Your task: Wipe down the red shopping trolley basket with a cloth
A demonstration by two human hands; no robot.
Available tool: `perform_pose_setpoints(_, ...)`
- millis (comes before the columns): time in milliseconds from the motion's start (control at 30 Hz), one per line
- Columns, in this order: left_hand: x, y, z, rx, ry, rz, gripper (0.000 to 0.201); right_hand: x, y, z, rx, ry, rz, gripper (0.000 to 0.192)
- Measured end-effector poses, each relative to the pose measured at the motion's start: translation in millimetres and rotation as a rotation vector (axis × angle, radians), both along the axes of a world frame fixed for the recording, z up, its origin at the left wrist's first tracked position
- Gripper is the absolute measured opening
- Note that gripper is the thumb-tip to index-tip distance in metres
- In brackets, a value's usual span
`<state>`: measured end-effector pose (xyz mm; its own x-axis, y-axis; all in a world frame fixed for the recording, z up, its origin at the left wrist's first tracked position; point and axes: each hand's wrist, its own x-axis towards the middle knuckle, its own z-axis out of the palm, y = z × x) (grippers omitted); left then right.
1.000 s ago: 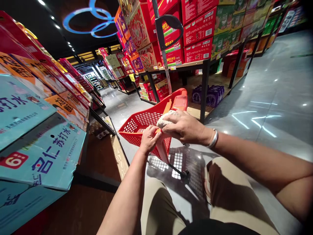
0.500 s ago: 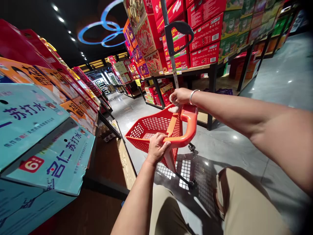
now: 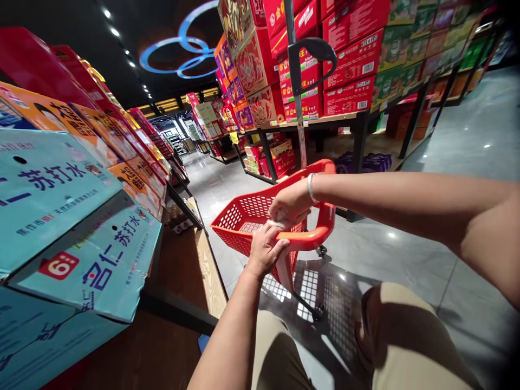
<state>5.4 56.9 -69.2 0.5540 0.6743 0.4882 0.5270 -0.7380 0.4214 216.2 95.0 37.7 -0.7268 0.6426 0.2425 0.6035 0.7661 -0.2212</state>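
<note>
A red shopping basket point(image 3: 252, 219), a wheeled mesh one standing on the glossy grey floor point(image 3: 447, 179) in front of the person's knees, is the thing in hand. Its orange-red handle loop point(image 3: 320, 230) curves up at the near end. The left hand point(image 3: 266, 250) is clenched round the near rail of that handle, steadying it. The right hand point(image 3: 289, 207), just above and touching the left, presses a small whitish cloth point(image 3: 276, 223) against the handle, fingers closed on it. This looks like the wiping of the handle, part-way round; a fair guess is that the next stroke calls for the cloth to slide along the loop while the left hand keeps the basket from rolling. Behind the basket a tall grey pull bar point(image 3: 303, 81) rises. To the basket's left, cardboard cartons point(image 3: 60, 200) in teal and orange lie on a low wooden shelf; beyond it, dark racks carry red boxes point(image 3: 349, 59) under a blue ring light point(image 3: 182, 49).
</note>
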Motion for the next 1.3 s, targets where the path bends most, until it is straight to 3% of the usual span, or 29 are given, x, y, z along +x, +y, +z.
perform_pose_setpoints(33,0,1,-0.8,0.004,0.003,0.009,0.054,0,-14,13.1,-0.119,-0.122,0.108,0.030)
perform_pose_setpoints(67,1,2,-1.6,0.010,0.003,0.016,0.053,0,-28,23.6,-0.132,-0.139,0.159,0.033)
perform_pose_setpoints(133,1,4,-2.6,0.019,0.004,0.014,0.050,4,-57,33.0,-0.046,-0.084,0.217,0.032)
perform_pose_setpoints(233,1,5,-1.7,0.006,0.039,0.022,0.043,11,-95,18.8,0.206,-0.060,0.223,0.021)
perform_pose_setpoints(367,2,3,2.3,-0.009,0.087,0.031,0.040,32,-122,-9.4,0.456,-0.022,0.235,0.026)
perform_pose_setpoints(500,0,2,3.2,-0.022,0.060,-0.005,0.043,84,-108,-17.2,0.417,0.157,0.196,0.030)
perform_pose_setpoints(600,-3,1,3.8,-0.028,-0.002,-0.042,0.045,122,-77,-24.5,0.379,0.336,0.011,0.026)
perform_pose_setpoints(667,-4,-3,7.3,-0.016,-0.029,-0.075,0.044,130,-61,-33.9,0.365,0.466,-0.124,0.029)
perform_pose_setpoints(733,-3,-11,13.6,0.034,-0.032,-0.087,0.043,121,-60,-45.3,0.380,0.555,-0.261,0.034)
perform_pose_setpoints(833,6,-25,23.7,0.121,0.011,-0.108,0.047,85,-89,-62.1,0.486,0.677,-0.391,0.037)
perform_pose_setpoints(1033,25,-39,23.1,0.096,0.069,-0.144,0.053,14,-161,-106.2,0.635,0.851,-0.396,0.049)
perform_pose_setpoints(1167,24,-38,22.2,0.090,0.039,-0.152,0.049,-17,-165,-149.4,0.815,0.805,-0.526,0.054)
perform_pose_setpoints(1300,20,-43,29.1,0.029,0.040,-0.145,0.048,-37,-155,-182.4,0.868,0.882,-0.538,0.043)
